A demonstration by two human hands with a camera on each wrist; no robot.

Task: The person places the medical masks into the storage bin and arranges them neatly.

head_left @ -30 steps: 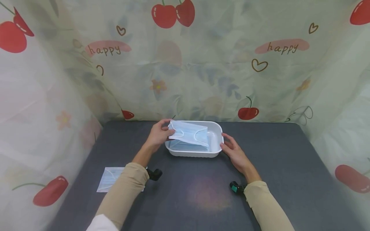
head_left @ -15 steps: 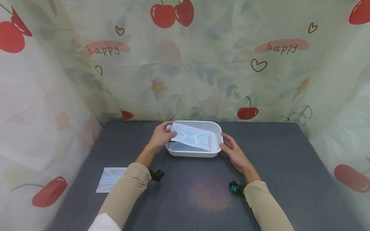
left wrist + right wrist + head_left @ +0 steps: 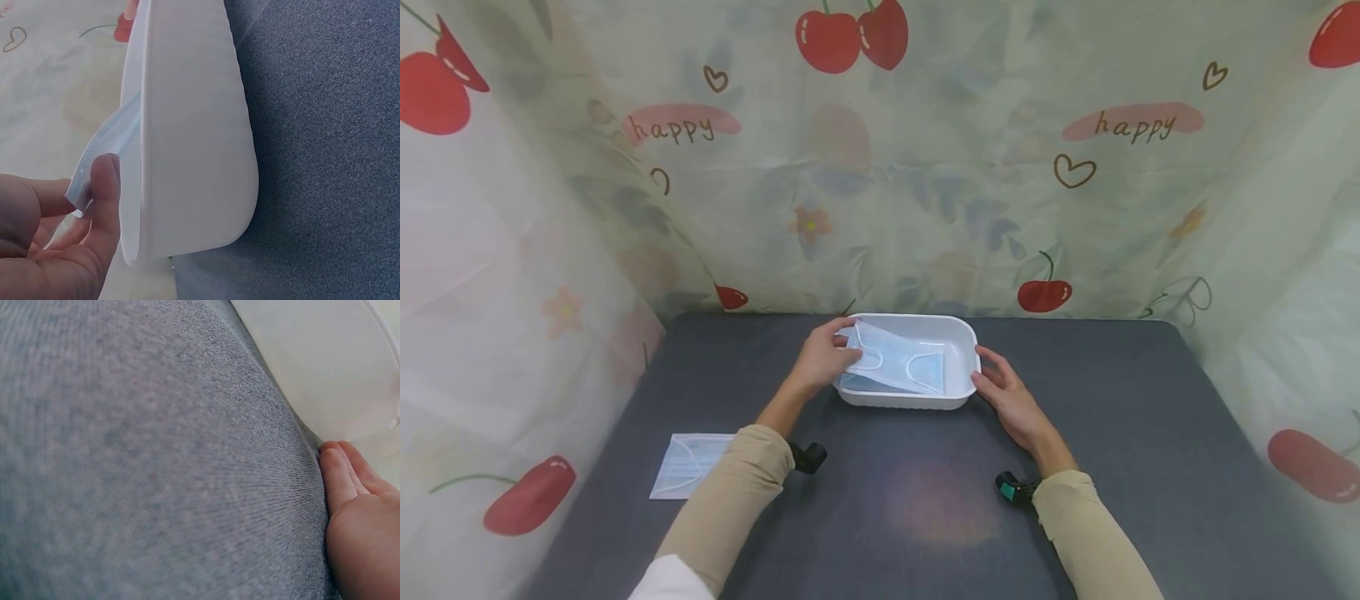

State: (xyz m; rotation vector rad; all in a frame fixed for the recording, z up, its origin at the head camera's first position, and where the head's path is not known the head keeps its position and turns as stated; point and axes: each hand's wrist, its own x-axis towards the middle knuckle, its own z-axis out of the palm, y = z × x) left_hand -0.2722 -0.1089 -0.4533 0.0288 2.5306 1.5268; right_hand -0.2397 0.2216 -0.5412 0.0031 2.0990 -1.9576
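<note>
My left hand point(image 3: 822, 360) pinches the left end of a light blue face mask point(image 3: 901, 360) between thumb and fingers, over the left side of a white plastic tray point(image 3: 902, 401). The mask slants down to the right, its far end low inside the tray. Beneath it shows more pale blue material, mostly covered. In the left wrist view the mask point(image 3: 115, 134) bends over the rim, held at its edge. My right hand point(image 3: 1013, 408) rests against the tray's right end with fingers nearly straight; the right wrist view shows fingertips point(image 3: 337, 472) at the base of its wall.
Another face mask point(image 3: 688, 467) lies flat on the dark grey table point(image 3: 940, 500) at left, partly hidden by the left forearm. A printed curtain point(image 3: 910, 208) with cherries closes off the back and both sides.
The left hand has shifted slightly right and down with the mask, whose right end now sits lower in the tray. The right hand keeps its place at the tray's right end.
</note>
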